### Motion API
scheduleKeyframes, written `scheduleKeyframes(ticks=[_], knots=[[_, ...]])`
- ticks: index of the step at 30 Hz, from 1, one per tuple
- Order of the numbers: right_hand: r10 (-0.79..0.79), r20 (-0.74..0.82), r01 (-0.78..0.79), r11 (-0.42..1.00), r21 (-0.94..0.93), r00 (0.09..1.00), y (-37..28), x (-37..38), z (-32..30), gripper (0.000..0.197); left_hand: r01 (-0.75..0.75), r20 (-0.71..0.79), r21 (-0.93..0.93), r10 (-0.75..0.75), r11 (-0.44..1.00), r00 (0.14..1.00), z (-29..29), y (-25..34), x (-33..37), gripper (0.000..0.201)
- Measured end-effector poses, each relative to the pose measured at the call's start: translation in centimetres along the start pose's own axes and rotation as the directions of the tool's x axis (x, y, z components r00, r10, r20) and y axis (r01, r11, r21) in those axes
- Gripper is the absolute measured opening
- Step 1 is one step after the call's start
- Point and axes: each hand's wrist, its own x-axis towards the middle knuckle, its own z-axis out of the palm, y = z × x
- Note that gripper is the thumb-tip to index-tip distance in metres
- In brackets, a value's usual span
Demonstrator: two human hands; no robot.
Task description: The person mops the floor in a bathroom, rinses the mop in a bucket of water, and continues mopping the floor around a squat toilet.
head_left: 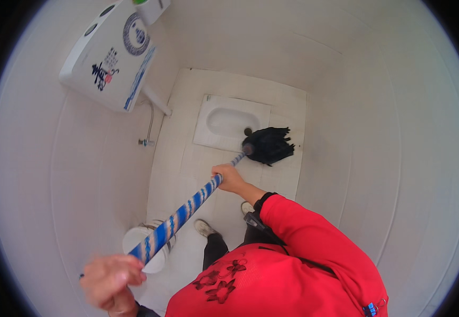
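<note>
Both my hands are on a mop, whose blue, white and tan striped handle (pixel 179 217) slants from the lower left up to the middle. My left hand (pixel 110 280), somewhat blurred, is closed at the handle's near end. Farther along, my right hand (pixel 230 177) wraps round the shaft. The black mop head (pixel 271 145) lies spread on the pale floor, over the right corner of a white squat toilet (pixel 203 132). Beside the toilet bowl, a small dark round spot shows at the edge of the mop head.
A white cistern (pixel 92 63) with printed decoration hangs on the left wall, its white pipe (pixel 156 100) running down. Below is a small metal valve (pixel 146 142). A white bucket (pixel 134 239) stands left of my feet, partly behind the handle. Pale walls enclose the narrow room.
</note>
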Motion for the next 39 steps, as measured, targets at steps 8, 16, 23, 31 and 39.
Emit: scheduleKeyframes(ticks=[8, 16, 23, 31, 39], knots=[[-0.056, 0.144, 0.091, 0.964, -0.252, 0.988, -9.8, 5.3, 2.1, 0.016, -0.261, -0.068, -0.477, 0.261, 0.839, 0.963, -12.8, -1.0, -0.3, 0.021], [0.127, -0.080, -0.149, 0.852, -0.501, 0.989, -13.6, 3.2, 2.2, 0.022, -0.365, 0.251, -0.599, 0.600, 0.713, 0.760, -20.5, -9.1, 2.6, 0.007], [0.375, -0.486, -0.556, 0.773, -0.306, 0.789, -9.9, -3.9, 5.4, 0.017, 0.123, 0.316, -0.634, 0.110, 0.763, 0.942, -13.3, -16.6, 3.9, 0.047], [0.666, -0.392, -0.761, 0.626, -0.170, 0.635, -0.9, -7.8, 11.6, 0.022, 0.667, 0.505, -0.601, -0.438, 0.440, 0.744, -1.7, -25.1, -0.3, 0.045], [0.838, -0.108, -0.811, 0.474, -0.344, 0.535, 6.3, -11.2, 7.7, 0.030, 0.649, 0.517, -0.638, -0.395, 0.415, 0.760, -2.7, -25.8, 4.7, 0.030]])
